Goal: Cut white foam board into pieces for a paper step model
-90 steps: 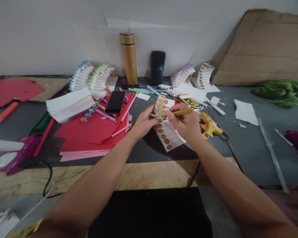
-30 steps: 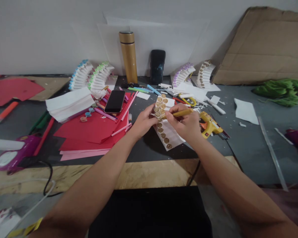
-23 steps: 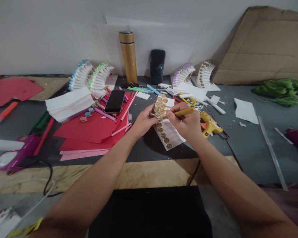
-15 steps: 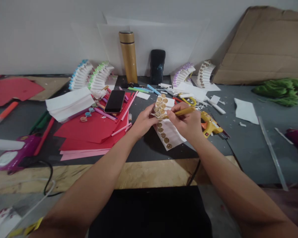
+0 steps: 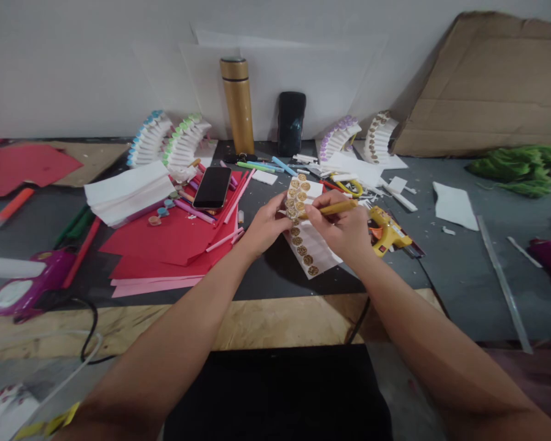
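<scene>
My left hand [image 5: 262, 230] pinches the left edge of a white fan of paper strips [image 5: 313, 245] tipped with gold circles, holding it just above the dark table. My right hand [image 5: 346, 231] is closed round a gold marker [image 5: 333, 209]. The marker's tip rests on the gold circles at the top of the fan. A yellow glue gun [image 5: 388, 229] lies right beside my right hand.
Red and pink paper sheets [image 5: 165, 251] with a black phone [image 5: 212, 187] lie to the left. A gold flask [image 5: 238, 105] and finished paper fans [image 5: 183, 142] stand at the back. A purple glue gun [image 5: 22, 288], cardboard [image 5: 491, 92], green yarn [image 5: 521, 168] and a metal ruler [image 5: 502, 282] surround the work.
Almost nothing differs: my hands stay in place, and the marker tip makes only tiny shifts on the gold circles.
</scene>
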Tool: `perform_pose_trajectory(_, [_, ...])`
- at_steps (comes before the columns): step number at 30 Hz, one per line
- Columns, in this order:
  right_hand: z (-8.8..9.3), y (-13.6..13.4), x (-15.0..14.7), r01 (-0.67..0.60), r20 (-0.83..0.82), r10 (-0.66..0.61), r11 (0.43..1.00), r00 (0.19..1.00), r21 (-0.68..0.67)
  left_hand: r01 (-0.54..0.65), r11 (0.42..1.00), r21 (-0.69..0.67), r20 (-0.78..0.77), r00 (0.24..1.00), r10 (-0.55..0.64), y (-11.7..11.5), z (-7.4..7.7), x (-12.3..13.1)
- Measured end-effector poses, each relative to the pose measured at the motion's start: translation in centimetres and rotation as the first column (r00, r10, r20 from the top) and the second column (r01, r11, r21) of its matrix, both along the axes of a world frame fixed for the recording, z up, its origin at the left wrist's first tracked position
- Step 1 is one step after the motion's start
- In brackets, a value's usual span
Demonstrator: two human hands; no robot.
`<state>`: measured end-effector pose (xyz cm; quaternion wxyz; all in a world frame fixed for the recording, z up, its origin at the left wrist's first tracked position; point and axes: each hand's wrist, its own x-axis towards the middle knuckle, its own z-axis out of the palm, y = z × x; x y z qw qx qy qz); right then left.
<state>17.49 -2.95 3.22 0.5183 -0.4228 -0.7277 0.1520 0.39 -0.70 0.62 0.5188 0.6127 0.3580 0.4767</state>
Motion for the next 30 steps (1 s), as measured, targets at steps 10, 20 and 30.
perform_pose_trajectory(10, [-0.14, 0.08, 0.09, 0.019, 0.009, -0.019, 1.0, 1.0, 0.008, -0.013, 1.0, -0.02, 0.001, 1.0, 0.013, -0.05, 0.05, 0.07])
perform_pose_trajectory(20, [0.07, -0.05, 0.02, 0.013, 0.053, -0.016, 0.999, 0.998, 0.049, 0.001, 1.0, -0.017, 0.002, 1.0, -0.001, -0.05, 0.02, 0.02])
perform_pose_trajectory(30, [0.11, 0.19, 0.06, 0.011, -0.001, -0.011, 1.0, 1.0, -0.012, -0.008, 1.0, -0.024, -0.002, 1.0, 0.008, -0.1, 0.19, 0.06])
